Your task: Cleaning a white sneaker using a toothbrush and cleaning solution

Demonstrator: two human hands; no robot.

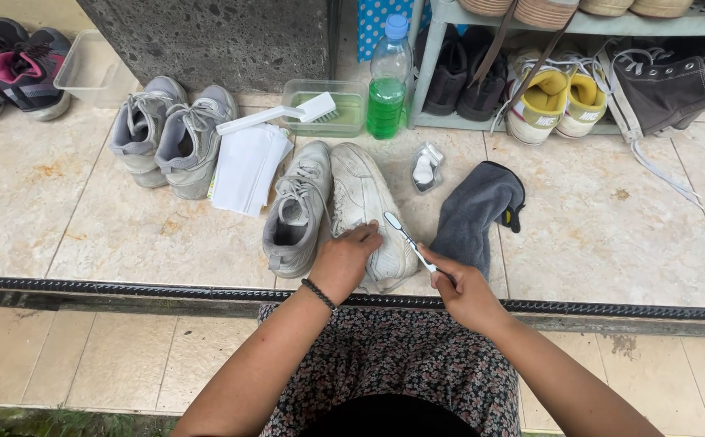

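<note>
Right hand [462, 287] aims toothbrush [407, 239] up-left (bristles over white shoe [369, 206]).

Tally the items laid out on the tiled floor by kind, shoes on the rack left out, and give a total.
Grey and white sneakers: 4, one under the left hand
Dark pink-trimmed shoes: 2
Brushes: 2, the toothbrush in the right hand and a white scrub brush
Clear plastic tubs: 2
Bottle of green liquid: 1
Grey cloth: 1
Total: 12
</note>
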